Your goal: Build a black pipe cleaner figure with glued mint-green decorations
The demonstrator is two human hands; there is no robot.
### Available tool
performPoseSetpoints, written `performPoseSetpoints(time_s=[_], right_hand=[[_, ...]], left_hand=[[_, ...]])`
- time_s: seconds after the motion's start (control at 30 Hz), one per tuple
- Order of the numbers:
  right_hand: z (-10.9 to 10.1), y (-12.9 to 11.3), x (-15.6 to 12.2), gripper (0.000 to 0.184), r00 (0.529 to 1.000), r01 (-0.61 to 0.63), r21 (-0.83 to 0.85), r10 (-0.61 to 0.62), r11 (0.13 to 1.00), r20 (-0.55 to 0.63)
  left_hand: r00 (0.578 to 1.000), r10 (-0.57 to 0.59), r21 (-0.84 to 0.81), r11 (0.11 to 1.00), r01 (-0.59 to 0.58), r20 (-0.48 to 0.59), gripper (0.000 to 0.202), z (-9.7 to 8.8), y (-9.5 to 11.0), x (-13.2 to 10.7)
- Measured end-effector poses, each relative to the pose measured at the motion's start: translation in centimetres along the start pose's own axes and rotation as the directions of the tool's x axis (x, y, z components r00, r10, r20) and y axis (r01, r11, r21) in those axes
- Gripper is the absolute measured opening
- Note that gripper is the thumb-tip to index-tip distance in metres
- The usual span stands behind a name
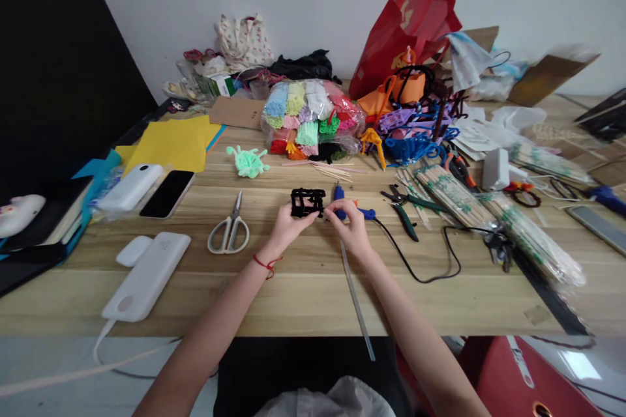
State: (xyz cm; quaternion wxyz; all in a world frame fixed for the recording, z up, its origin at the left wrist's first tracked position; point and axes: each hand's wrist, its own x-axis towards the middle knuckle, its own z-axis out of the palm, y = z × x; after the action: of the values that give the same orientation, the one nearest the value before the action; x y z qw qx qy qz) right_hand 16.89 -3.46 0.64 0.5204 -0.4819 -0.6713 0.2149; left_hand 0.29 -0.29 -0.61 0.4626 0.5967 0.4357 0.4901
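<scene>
A small black pipe-cleaner frame sits at the middle of the wooden table. My left hand pinches its near left side, fingers closed on it. My right hand pinches the frame's right end, and lies over a blue glue gun whose black cord trails right. A red thread circles my left wrist. A clear glue stick lies under my right forearm, reaching past the table's front edge.
Grey scissors lie left of my hands, with a white power bank, phone and yellow paper further left. Bagged pipe cleaners, pliers, stick bundles and a red bag crowd the back and right.
</scene>
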Motion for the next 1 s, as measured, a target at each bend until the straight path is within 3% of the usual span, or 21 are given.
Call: performPoseSetpoints(time_s=[0.27,1.0], right_hand=[[0.10,0.14,-0.01,0.014,1.000,-0.018,0.027,0.018,0.999,-0.002],[0.09,0.51,-0.58,0.012,0.999,0.045,0.001,-0.045,0.999,0.004]], left_hand=[[1.000,0.005,0.006,1.000,-0.005,0.026,0.023,-0.13,0.13,0.06],[0.996,0.030,0.038,0.999,-0.027,-0.079,0.016,0.76,-0.08,0.17]])
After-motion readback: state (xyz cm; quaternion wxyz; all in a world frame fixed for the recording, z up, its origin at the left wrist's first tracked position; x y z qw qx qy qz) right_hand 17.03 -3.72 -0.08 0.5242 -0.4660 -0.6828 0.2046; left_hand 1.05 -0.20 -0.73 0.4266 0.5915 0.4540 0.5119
